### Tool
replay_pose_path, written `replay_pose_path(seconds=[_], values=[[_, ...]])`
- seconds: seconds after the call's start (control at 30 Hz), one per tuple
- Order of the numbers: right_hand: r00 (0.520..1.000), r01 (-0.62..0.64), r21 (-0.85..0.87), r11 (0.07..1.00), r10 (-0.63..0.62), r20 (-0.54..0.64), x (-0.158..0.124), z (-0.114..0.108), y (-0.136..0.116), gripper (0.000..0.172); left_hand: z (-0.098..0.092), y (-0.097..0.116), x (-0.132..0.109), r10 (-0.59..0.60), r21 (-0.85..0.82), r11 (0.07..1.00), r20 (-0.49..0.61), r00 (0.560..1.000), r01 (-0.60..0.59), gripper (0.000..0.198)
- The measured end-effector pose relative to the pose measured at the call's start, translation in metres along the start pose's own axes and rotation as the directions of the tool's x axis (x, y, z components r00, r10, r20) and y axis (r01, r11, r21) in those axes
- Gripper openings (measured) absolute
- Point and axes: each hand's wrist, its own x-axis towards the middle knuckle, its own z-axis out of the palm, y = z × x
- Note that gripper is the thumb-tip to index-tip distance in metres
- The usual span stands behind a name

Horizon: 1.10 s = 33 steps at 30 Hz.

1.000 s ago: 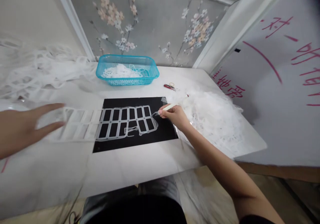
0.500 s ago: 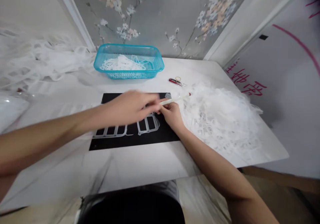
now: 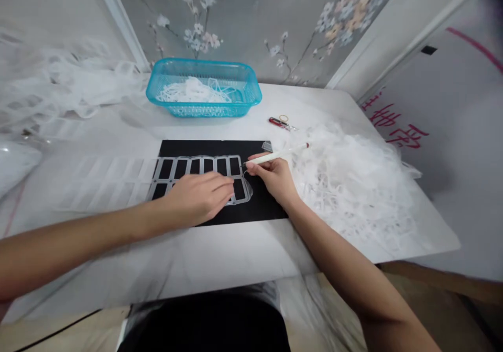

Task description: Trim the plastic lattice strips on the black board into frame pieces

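Observation:
A black mat (image 3: 220, 217) lies on the table with a translucent white frame strip (image 3: 202, 159) of rectangular openings across it. My left hand (image 3: 202, 197) rests palm down on the strip, fingers stretched out and close together, covering part of its lower row. Pinched in my right hand (image 3: 275, 176) is a slim white pen-like tool (image 3: 267, 157) with a reddish back end. Its thin dark tip is at the strip's right end; whether it touches is too small to tell. A loose curl of clear material sits at the strip's lower right corner.
A blue plastic basket (image 3: 204, 110) with white scraps stands at the back. Right of it lie a red utility knife (image 3: 280, 123) and a rubber band (image 3: 283, 118). White scraps (image 3: 353, 184) are heaped on the right, more white netting (image 3: 66, 85) at left.
My left hand has moved down and left from beside my right hand onto the strip. The right hand keeps the pen-like tool near the strip's right end. The view has shifted slightly.

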Motion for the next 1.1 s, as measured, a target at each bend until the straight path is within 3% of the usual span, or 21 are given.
replay_pose_path(seconds=[0.1,0.27,0.77,1.1], values=[[0.995,0.064,-0.166,0.984,-0.050,0.088,-0.003,0.006,-0.003,0.022,0.016,0.004,-0.021,0.119,0.108,0.987,-0.007,0.993,-0.118,0.016],[0.976,0.152,-0.312,0.938,-0.093,0.195,-0.005,0.006,-0.007,0.012,0.024,0.004,-0.024,0.122,0.103,0.987,0.018,0.992,-0.123,0.022],[0.979,0.144,-0.311,0.939,-0.090,0.180,-0.004,0.004,-0.009,0.008,0.022,0.005,-0.022,0.050,0.095,0.994,0.099,0.994,-0.059,0.025],[0.977,0.145,-0.315,0.938,-0.084,0.197,-0.004,0.005,-0.009,0.007,0.023,0.003,-0.021,0.085,0.103,0.990,0.115,0.990,-0.097,0.027]])
